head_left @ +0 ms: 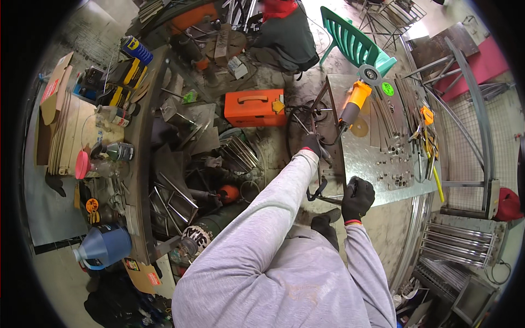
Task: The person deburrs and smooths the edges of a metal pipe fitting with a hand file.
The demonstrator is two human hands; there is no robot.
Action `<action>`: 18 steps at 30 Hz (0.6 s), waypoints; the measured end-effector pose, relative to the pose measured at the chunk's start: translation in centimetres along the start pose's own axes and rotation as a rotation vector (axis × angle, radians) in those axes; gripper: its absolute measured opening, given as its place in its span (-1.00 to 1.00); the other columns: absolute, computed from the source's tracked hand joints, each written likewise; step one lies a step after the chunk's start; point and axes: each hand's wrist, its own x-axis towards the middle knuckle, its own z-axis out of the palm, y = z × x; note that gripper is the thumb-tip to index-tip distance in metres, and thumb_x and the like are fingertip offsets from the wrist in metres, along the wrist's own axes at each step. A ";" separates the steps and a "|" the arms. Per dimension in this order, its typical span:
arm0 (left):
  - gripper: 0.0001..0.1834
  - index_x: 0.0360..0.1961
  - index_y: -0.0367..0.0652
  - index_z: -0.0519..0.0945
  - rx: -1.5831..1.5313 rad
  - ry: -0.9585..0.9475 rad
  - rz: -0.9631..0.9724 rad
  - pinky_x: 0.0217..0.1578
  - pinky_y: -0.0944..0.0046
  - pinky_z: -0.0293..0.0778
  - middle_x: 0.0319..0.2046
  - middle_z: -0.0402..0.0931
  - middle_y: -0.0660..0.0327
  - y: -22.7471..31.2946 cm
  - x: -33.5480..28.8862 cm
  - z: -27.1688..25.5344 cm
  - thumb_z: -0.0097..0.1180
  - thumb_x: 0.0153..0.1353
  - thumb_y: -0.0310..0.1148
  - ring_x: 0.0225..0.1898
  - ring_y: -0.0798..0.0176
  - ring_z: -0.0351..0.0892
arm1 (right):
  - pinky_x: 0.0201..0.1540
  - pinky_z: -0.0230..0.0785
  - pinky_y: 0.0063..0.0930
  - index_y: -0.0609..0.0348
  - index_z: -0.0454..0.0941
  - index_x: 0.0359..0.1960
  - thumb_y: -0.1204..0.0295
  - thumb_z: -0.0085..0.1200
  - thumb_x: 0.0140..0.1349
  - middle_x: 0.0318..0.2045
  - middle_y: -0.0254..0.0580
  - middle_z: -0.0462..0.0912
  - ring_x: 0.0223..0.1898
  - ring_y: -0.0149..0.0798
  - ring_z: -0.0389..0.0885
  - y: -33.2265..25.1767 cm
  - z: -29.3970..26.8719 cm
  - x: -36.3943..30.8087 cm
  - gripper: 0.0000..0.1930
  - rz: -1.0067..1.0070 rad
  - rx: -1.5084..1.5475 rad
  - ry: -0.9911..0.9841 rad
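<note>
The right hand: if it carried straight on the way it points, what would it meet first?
Probably the near-left corner of the metal table, just ahead of the right hand; whether they already touch is unclear.

Black-gloved left hand (pixel 311 144), black-gloved right hand (pixel 358 198) beside a grey metal table (pixel 361 157)
An orange-and-grey angle grinder (pixel 356 101) lies toward its far end.
</note>
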 end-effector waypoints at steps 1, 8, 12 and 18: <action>-0.67 -0.29 -0.19 0.67 0.317 0.001 0.196 -0.48 0.01 0.58 -0.43 0.65 0.12 -0.1 0.0 0.1 0.01 0.46 -0.19 -0.50 0.08 0.62 | 0.07 0.40 0.00 0.05 0.67 -0.07 0.32 0.26 0.18 -0.10 -0.06 0.64 -0.04 0.08 0.59 0.1 0.0 0.0 -0.72 0.009 -0.004 -0.001; -0.71 -0.35 -0.22 0.62 -0.551 0.011 -0.124 -0.56 0.01 0.52 -0.54 0.58 0.09 1.8 -2.0 0.2 0.01 0.41 -0.24 -0.55 0.02 0.59 | 0.12 0.39 -0.02 0.00 0.66 -0.03 0.31 0.27 0.17 -0.02 -0.08 0.62 0.03 0.06 0.57 0.5 0.1 -0.4 -0.68 0.011 -0.023 -0.016; -0.89 -0.29 -0.17 0.64 -0.832 0.165 -0.188 -0.53 0.14 0.51 -0.52 0.60 0.16 5.0 -4.9 2.2 0.12 0.33 -0.39 -0.57 0.13 0.58 | 0.13 0.38 -0.01 0.00 0.66 -0.02 0.30 0.28 0.17 -0.02 -0.07 0.62 0.03 0.07 0.57 1.1 -0.1 -0.6 -0.68 0.030 -0.055 0.000; -0.64 0.11 -0.17 0.65 -0.279 -0.015 0.130 -0.24 0.34 0.51 -0.22 0.68 0.31 9.2 -10.1 2.2 0.25 0.28 -0.47 -0.27 0.44 0.60 | 0.07 0.41 0.01 0.01 0.66 -0.03 0.30 0.29 0.17 -0.06 -0.06 0.64 -0.02 0.08 0.60 1.0 0.3 -0.4 -0.68 -0.038 -0.028 0.050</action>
